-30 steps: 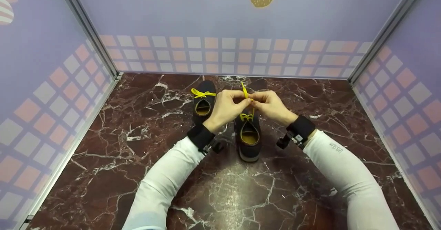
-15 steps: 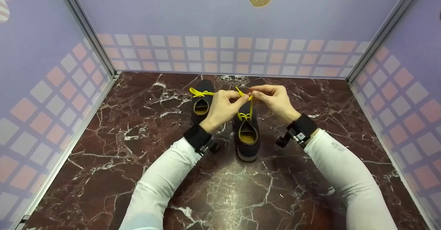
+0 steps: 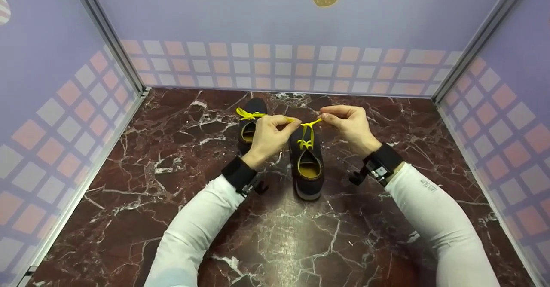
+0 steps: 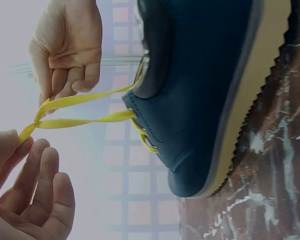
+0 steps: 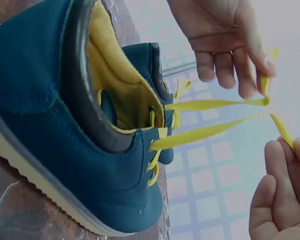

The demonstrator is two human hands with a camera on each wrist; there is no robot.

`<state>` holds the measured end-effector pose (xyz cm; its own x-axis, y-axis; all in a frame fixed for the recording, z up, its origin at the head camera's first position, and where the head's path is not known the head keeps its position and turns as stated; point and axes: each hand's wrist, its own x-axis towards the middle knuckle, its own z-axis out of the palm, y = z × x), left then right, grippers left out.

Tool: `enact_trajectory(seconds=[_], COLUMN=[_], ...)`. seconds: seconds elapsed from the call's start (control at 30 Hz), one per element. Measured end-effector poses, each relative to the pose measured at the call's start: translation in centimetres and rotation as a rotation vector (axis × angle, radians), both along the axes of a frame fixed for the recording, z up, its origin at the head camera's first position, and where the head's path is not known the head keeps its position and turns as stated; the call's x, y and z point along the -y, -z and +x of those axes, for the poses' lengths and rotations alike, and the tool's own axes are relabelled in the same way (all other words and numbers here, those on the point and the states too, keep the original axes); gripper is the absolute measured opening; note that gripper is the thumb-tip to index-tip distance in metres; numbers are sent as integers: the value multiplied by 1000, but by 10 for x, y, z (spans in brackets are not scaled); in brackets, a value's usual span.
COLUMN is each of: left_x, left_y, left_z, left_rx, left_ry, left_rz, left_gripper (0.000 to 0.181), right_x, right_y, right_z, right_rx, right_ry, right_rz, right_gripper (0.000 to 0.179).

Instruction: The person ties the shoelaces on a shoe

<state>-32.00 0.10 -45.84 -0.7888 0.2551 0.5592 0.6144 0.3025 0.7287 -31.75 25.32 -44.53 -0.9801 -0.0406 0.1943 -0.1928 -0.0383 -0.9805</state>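
A dark blue shoe (image 3: 309,187) with a yellow lining stands on the floor between my arms, toe pointing away. Its yellow lace (image 4: 85,121) rises from the top eyelets in two strands that cross above the shoe. My left hand (image 3: 271,137) pinches one lace end between thumb and forefinger, left of the crossing. On the other side, my right hand (image 3: 351,128) pinches the other end, with its remaining fingers loosely bent. In the right wrist view both strands (image 5: 205,132) run taut from the shoe to the crossing.
A matching shoe (image 3: 256,104) stands to the left, its yellow lace tied in a bow (image 3: 247,114), partly hidden by my left hand. Purple panels with a checked band (image 3: 283,65) enclose the marbled floor (image 3: 172,192) at the back and both sides.
My hands were close together at the lace and have drawn apart sideways, left hand to the left and right hand to the right. The lace ends now stretch out from a crossing between them.
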Motion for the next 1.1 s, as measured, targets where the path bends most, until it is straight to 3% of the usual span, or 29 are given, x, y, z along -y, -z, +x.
enact_trajectory(seconds=[0.27, 0.47, 0.87, 1.1], left_x=[9, 17, 31, 43], left_y=[8, 13, 18, 21], left_z=[3, 4, 3, 4], left_rx=[0, 24, 31, 85], left_ry=[-45, -67, -134, -171], left_rz=[-22, -39, -103, -197], left_gripper=[15, 14, 13, 20], right_x=[-12, -22, -43, -60], right_y=[4, 10, 24, 36], right_z=[1, 1, 1, 6], right_rx=[25, 42, 65, 110], right_ry=[13, 48, 73, 102], right_rz=[-6, 64, 101, 110], right_gripper=[29, 31, 33, 34])
